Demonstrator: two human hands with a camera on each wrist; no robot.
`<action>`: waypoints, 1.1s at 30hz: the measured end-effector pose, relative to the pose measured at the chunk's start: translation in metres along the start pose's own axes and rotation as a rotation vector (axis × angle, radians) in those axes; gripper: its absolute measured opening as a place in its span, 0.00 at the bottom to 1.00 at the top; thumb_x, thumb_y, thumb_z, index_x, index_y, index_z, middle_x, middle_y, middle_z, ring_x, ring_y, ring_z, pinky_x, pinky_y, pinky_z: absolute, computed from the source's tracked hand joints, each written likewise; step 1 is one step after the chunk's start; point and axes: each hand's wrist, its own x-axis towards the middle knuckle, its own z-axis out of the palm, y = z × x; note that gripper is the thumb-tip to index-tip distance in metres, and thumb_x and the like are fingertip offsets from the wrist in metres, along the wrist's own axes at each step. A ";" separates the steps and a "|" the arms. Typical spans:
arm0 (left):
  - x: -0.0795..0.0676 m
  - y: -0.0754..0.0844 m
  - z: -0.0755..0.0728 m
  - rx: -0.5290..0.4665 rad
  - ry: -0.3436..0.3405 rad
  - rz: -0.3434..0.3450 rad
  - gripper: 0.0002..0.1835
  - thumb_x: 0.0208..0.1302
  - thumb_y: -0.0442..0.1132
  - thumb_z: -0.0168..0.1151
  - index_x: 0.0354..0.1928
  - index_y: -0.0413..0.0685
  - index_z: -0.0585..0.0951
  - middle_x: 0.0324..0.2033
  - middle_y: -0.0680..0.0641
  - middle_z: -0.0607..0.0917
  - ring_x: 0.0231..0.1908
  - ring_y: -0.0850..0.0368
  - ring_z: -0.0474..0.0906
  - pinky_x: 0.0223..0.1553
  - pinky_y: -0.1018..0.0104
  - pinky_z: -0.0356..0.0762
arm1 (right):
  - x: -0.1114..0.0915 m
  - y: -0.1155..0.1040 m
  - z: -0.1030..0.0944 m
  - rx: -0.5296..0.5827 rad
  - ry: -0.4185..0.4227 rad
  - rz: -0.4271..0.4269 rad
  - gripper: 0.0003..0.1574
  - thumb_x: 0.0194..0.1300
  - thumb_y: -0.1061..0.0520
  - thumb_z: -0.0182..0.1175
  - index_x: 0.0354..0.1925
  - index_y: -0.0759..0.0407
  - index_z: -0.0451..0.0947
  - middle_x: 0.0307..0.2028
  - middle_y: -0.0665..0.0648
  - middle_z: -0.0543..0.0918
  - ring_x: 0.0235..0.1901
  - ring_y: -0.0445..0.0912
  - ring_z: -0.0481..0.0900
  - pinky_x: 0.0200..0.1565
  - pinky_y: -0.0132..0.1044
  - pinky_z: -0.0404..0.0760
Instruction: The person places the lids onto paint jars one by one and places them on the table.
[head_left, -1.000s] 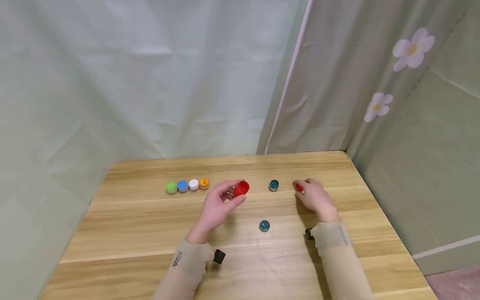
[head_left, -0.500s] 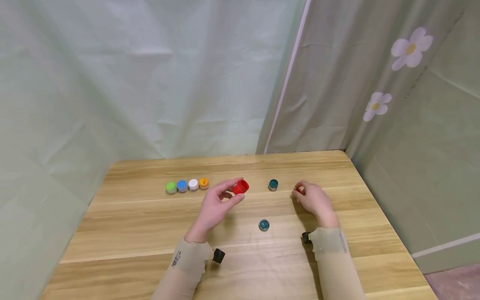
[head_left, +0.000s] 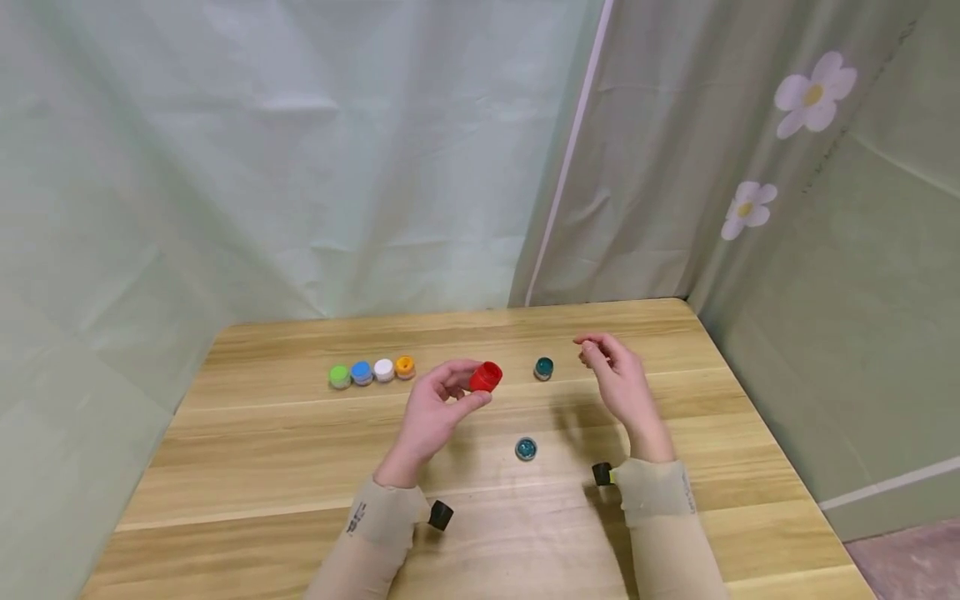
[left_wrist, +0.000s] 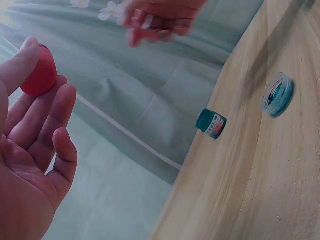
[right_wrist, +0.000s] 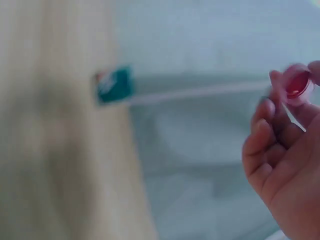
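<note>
In the head view my left hand (head_left: 437, 406) holds an uncapped red paint jar (head_left: 486, 377) between thumb and fingers, its mouth tipped away to the right. My right hand (head_left: 624, 385) is raised over the table at the right. It pinches a red jar lid (right_wrist: 298, 85), whose paint-smeared inside faces the right wrist camera; in the head view the fingers mostly hide it. Between the hands stands an open teal paint jar (head_left: 543, 368). Nearer the front lies the teal lid (head_left: 526, 449), inside up, also in the left wrist view.
Left of my left hand stands a row of small paint jars: green (head_left: 340, 377), blue (head_left: 362, 372), white (head_left: 384, 370) and orange (head_left: 405, 367). The wooden table (head_left: 247, 467) ends at a hanging curtain (head_left: 390, 167) behind and at the right.
My right hand has lifted off the tabletop with the red lid and moved slightly left and back. The left hand keeps the red jar in nearly the same place.
</note>
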 end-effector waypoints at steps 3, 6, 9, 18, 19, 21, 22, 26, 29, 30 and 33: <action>0.000 -0.001 0.000 -0.003 -0.002 -0.001 0.20 0.67 0.38 0.77 0.60 0.48 0.86 0.47 0.48 0.91 0.48 0.48 0.81 0.49 0.59 0.77 | -0.001 -0.025 0.008 0.084 -0.040 -0.093 0.12 0.79 0.55 0.64 0.55 0.58 0.84 0.44 0.56 0.88 0.46 0.50 0.81 0.45 0.35 0.79; -0.001 -0.002 0.000 -0.014 -0.005 0.004 0.20 0.68 0.38 0.76 0.61 0.48 0.86 0.48 0.47 0.90 0.48 0.48 0.81 0.49 0.60 0.77 | -0.004 -0.047 0.019 0.153 -0.082 -0.174 0.13 0.75 0.60 0.68 0.55 0.58 0.83 0.44 0.54 0.88 0.44 0.49 0.82 0.44 0.36 0.78; -0.002 -0.002 0.000 -0.029 -0.019 0.017 0.21 0.69 0.38 0.75 0.62 0.48 0.86 0.47 0.47 0.89 0.47 0.47 0.81 0.47 0.62 0.78 | -0.010 -0.067 0.030 0.180 -0.126 -0.247 0.19 0.76 0.61 0.66 0.63 0.57 0.82 0.47 0.53 0.89 0.44 0.51 0.84 0.46 0.39 0.80; -0.004 0.001 0.002 -0.021 -0.096 0.064 0.20 0.71 0.36 0.73 0.63 0.46 0.85 0.43 0.46 0.91 0.41 0.48 0.83 0.44 0.62 0.82 | -0.020 -0.086 0.053 0.168 -0.207 -0.345 0.20 0.77 0.56 0.64 0.64 0.55 0.82 0.60 0.51 0.84 0.56 0.47 0.78 0.51 0.44 0.80; -0.004 0.001 0.003 -0.024 -0.099 0.065 0.20 0.71 0.35 0.72 0.63 0.45 0.85 0.43 0.46 0.91 0.41 0.49 0.83 0.44 0.62 0.82 | -0.020 -0.086 0.054 0.173 -0.210 -0.352 0.20 0.76 0.55 0.66 0.63 0.55 0.82 0.59 0.51 0.83 0.56 0.47 0.78 0.50 0.45 0.79; -0.004 0.003 0.003 -0.034 -0.104 0.072 0.20 0.71 0.34 0.72 0.63 0.44 0.85 0.43 0.45 0.91 0.41 0.49 0.83 0.43 0.62 0.82 | -0.019 -0.086 0.055 0.180 -0.218 -0.363 0.21 0.74 0.55 0.67 0.62 0.55 0.82 0.58 0.52 0.83 0.57 0.48 0.78 0.48 0.46 0.79; -0.004 0.003 0.003 -0.040 -0.106 0.075 0.20 0.71 0.34 0.72 0.63 0.43 0.85 0.43 0.44 0.91 0.41 0.49 0.83 0.43 0.63 0.83 | -0.019 -0.085 0.056 0.181 -0.222 -0.367 0.21 0.73 0.55 0.68 0.62 0.56 0.82 0.57 0.52 0.83 0.56 0.48 0.78 0.47 0.47 0.79; -0.005 0.004 0.004 -0.067 -0.116 0.087 0.20 0.71 0.33 0.72 0.62 0.42 0.84 0.44 0.44 0.91 0.40 0.50 0.84 0.43 0.62 0.84 | -0.018 -0.085 0.055 0.150 -0.244 -0.379 0.21 0.72 0.60 0.70 0.61 0.57 0.82 0.57 0.52 0.83 0.56 0.48 0.77 0.47 0.50 0.79; -0.005 0.004 0.003 -0.077 -0.123 0.087 0.20 0.71 0.32 0.72 0.63 0.41 0.84 0.45 0.43 0.91 0.40 0.50 0.84 0.43 0.62 0.85 | -0.019 -0.085 0.053 0.116 -0.271 -0.390 0.22 0.72 0.62 0.69 0.62 0.57 0.82 0.58 0.51 0.84 0.57 0.48 0.77 0.48 0.50 0.80; -0.005 0.004 0.003 -0.078 -0.125 0.087 0.20 0.71 0.32 0.71 0.63 0.41 0.84 0.45 0.43 0.91 0.40 0.50 0.84 0.43 0.62 0.85 | -0.019 -0.085 0.052 0.104 -0.281 -0.394 0.22 0.73 0.62 0.68 0.63 0.56 0.82 0.59 0.50 0.83 0.58 0.47 0.77 0.48 0.50 0.80; -0.004 0.004 0.003 -0.069 -0.130 0.087 0.20 0.72 0.31 0.70 0.64 0.41 0.83 0.46 0.42 0.91 0.39 0.50 0.85 0.44 0.61 0.85 | -0.019 -0.086 0.051 0.067 -0.303 -0.417 0.22 0.75 0.63 0.66 0.64 0.56 0.81 0.60 0.51 0.82 0.59 0.48 0.76 0.51 0.48 0.81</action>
